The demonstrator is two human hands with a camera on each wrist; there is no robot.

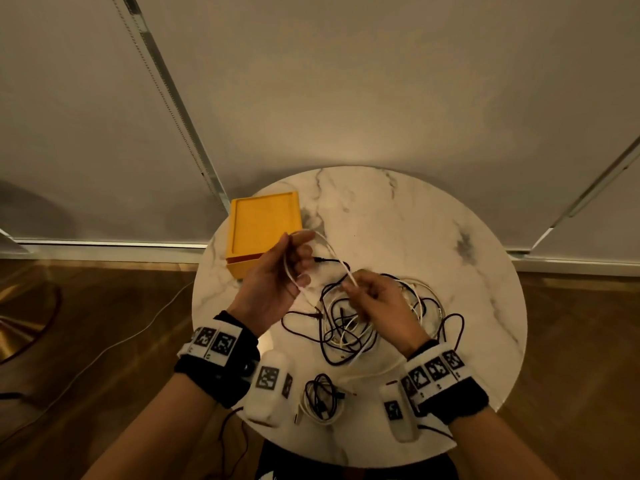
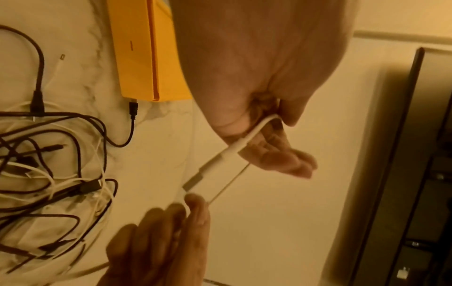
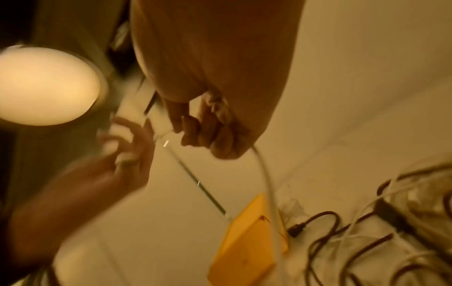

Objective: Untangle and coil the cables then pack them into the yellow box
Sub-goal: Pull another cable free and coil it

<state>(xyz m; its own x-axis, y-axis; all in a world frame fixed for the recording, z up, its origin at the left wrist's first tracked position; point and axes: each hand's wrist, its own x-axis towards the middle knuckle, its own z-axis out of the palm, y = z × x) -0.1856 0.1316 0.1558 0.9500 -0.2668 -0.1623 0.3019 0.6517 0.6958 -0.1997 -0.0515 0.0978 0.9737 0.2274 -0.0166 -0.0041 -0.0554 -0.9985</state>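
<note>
A white cable (image 1: 330, 252) arcs between my two hands above the round marble table (image 1: 415, 230). My left hand (image 1: 294, 258) grips a loop of it beside the yellow box (image 1: 263, 226); in the left wrist view the cable's plug end (image 2: 220, 160) sticks out from the left hand's fingers (image 2: 276, 154). My right hand (image 1: 349, 285) pinches the same cable (image 3: 266, 183) just above a tangle of black and white cables (image 1: 363, 327). The yellow box (image 2: 144, 58) lies flat at the table's back left, its lid seemingly on.
A coiled bundle of black and white cable (image 1: 322, 400) lies near the table's front edge. A loose black plug (image 2: 133, 109) rests by the box corner. A thin wire (image 1: 114, 344) trails over the wooden floor at left. A glowing lamp (image 3: 44, 85) is at left.
</note>
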